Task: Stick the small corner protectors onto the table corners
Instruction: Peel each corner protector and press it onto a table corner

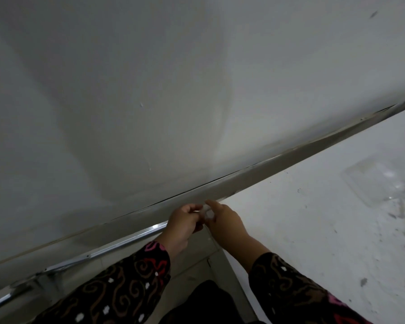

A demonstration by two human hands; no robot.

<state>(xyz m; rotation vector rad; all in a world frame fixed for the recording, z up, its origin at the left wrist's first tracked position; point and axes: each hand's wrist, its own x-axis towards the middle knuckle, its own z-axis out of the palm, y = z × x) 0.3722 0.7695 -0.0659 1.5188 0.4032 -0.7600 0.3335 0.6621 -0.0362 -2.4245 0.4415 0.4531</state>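
Note:
A white table fills the lower right, and its far left corner lies against the wall. At that corner my two hands meet around a small clear corner protector. My left hand has its fingers curled and pinches the protector from the left. From the right, my right hand holds it too, index finger stretched toward the corner. The fingers hide most of the protector.
A white wall rises right behind the table's far edge. A clear plastic package lies on the table at the right. A metal rail runs along the floor edge at the lower left, beside pale floor tiles.

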